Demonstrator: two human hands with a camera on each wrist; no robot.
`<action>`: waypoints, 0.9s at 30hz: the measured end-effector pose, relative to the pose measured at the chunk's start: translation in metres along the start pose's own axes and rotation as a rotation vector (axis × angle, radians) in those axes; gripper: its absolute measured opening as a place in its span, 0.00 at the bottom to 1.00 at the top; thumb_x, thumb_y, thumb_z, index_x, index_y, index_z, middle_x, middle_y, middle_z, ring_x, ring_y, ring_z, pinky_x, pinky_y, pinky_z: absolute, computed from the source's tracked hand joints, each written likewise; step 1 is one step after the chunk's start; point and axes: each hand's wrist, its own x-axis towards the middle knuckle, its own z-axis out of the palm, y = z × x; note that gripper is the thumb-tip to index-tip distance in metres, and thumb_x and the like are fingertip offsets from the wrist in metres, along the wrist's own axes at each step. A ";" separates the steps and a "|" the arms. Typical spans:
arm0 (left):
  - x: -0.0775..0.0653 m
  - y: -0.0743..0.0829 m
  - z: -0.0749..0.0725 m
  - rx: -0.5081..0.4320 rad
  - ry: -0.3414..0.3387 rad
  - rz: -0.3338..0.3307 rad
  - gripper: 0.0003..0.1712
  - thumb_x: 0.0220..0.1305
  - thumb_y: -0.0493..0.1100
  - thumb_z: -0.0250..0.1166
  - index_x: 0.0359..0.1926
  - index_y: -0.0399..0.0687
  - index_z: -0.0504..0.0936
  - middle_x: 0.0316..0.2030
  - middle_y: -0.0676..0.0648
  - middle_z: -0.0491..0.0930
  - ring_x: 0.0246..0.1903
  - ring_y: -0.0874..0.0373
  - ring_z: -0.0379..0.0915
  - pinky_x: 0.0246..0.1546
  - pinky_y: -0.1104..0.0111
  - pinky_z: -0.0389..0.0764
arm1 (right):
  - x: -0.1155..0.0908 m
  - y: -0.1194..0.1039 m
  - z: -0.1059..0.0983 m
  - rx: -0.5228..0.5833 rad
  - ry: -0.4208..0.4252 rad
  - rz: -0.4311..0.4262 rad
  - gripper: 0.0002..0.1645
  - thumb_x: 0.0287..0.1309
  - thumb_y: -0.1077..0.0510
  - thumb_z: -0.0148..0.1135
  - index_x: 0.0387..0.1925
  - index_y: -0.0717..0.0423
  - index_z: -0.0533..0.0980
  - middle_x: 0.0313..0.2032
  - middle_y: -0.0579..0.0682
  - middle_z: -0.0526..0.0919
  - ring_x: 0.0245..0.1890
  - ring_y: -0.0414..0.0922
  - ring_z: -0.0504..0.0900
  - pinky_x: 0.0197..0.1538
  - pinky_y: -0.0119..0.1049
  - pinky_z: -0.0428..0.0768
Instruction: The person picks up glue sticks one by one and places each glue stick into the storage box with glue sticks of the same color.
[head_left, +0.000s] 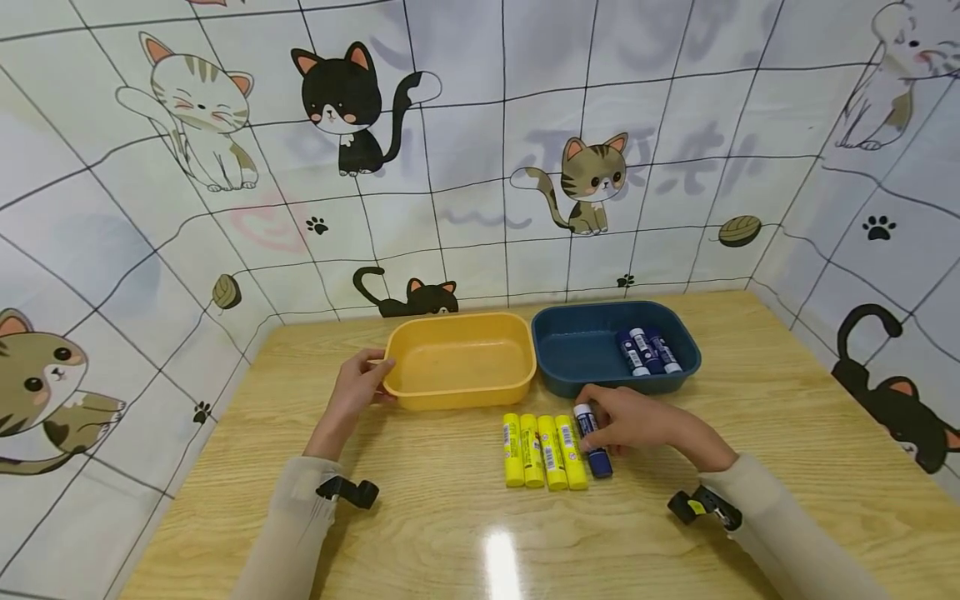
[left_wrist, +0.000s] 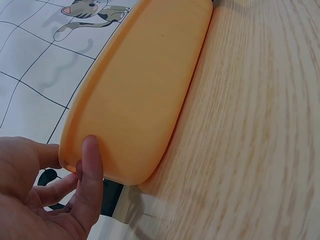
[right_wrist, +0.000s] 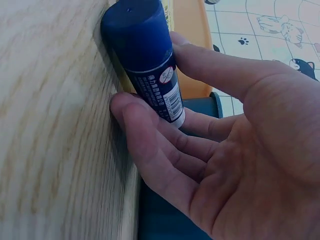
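A dark blue glue stick point(right_wrist: 145, 50) with a white end is gripped between the thumb and fingers of my right hand point(head_left: 636, 418), low over the table. It lies beside a row of several yellow glue sticks point(head_left: 551, 454). My left hand point(head_left: 358, 385) pinches the left rim of a yellow plastic basin point(left_wrist: 137, 90), a finger over the inside wall and others outside. Nothing lies in this basin. Behind my right hand stands a dark blue basin point(head_left: 577, 342), with several blue glue sticks point(head_left: 649, 352) at its right side.
Both basins stand side by side on a light wooden table point(head_left: 420, 517), near its back edge. A white wall covering point(head_left: 472, 200) with printed cats and grid lines rises behind and along both sides. Each wrist wears a small black camera mount point(head_left: 348, 492).
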 end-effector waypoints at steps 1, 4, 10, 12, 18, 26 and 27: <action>0.000 0.000 0.000 -0.001 0.001 -0.001 0.27 0.79 0.41 0.57 0.71 0.30 0.67 0.49 0.29 0.75 0.28 0.58 0.82 0.38 0.59 0.93 | 0.000 0.000 0.000 0.001 -0.002 -0.008 0.35 0.61 0.48 0.74 0.61 0.58 0.69 0.27 0.48 0.82 0.22 0.45 0.82 0.26 0.35 0.84; 0.003 -0.003 -0.001 0.000 0.006 -0.005 0.27 0.79 0.41 0.57 0.71 0.31 0.68 0.49 0.29 0.75 0.28 0.58 0.82 0.38 0.61 0.93 | -0.002 -0.002 -0.002 -0.005 -0.016 -0.035 0.33 0.62 0.50 0.74 0.61 0.57 0.69 0.28 0.48 0.81 0.22 0.45 0.83 0.26 0.36 0.85; 0.020 -0.025 -0.003 -0.001 0.020 0.011 0.28 0.79 0.44 0.58 0.71 0.34 0.68 0.49 0.33 0.75 0.28 0.60 0.82 0.35 0.64 0.92 | -0.007 -0.009 -0.006 -0.041 -0.044 -0.127 0.30 0.62 0.54 0.73 0.60 0.56 0.70 0.30 0.47 0.81 0.20 0.44 0.81 0.25 0.33 0.83; 0.022 -0.028 -0.003 0.003 0.027 0.016 0.27 0.79 0.46 0.58 0.71 0.36 0.69 0.49 0.35 0.75 0.29 0.60 0.82 0.34 0.66 0.92 | -0.009 -0.010 -0.008 -0.067 -0.039 -0.138 0.29 0.62 0.55 0.73 0.60 0.55 0.71 0.30 0.46 0.81 0.21 0.42 0.80 0.25 0.31 0.81; 0.023 -0.029 -0.002 0.021 0.047 0.019 0.26 0.78 0.47 0.59 0.69 0.38 0.71 0.47 0.36 0.76 0.29 0.59 0.82 0.33 0.68 0.91 | -0.012 -0.011 -0.014 -0.128 0.007 -0.139 0.31 0.61 0.54 0.74 0.63 0.52 0.72 0.33 0.44 0.80 0.27 0.38 0.77 0.28 0.29 0.79; 0.023 -0.029 -0.002 0.017 0.042 0.012 0.27 0.78 0.47 0.59 0.70 0.37 0.70 0.46 0.39 0.76 0.28 0.59 0.82 0.34 0.67 0.92 | -0.021 -0.016 -0.023 -0.097 0.070 -0.143 0.33 0.62 0.54 0.73 0.66 0.51 0.71 0.36 0.47 0.80 0.30 0.40 0.80 0.29 0.31 0.82; 0.023 -0.029 -0.002 0.016 0.043 0.005 0.27 0.78 0.47 0.59 0.70 0.38 0.70 0.46 0.39 0.76 0.28 0.59 0.82 0.34 0.67 0.92 | -0.022 -0.016 -0.024 -0.093 0.080 -0.142 0.33 0.62 0.54 0.73 0.66 0.51 0.71 0.36 0.48 0.81 0.31 0.40 0.81 0.30 0.32 0.83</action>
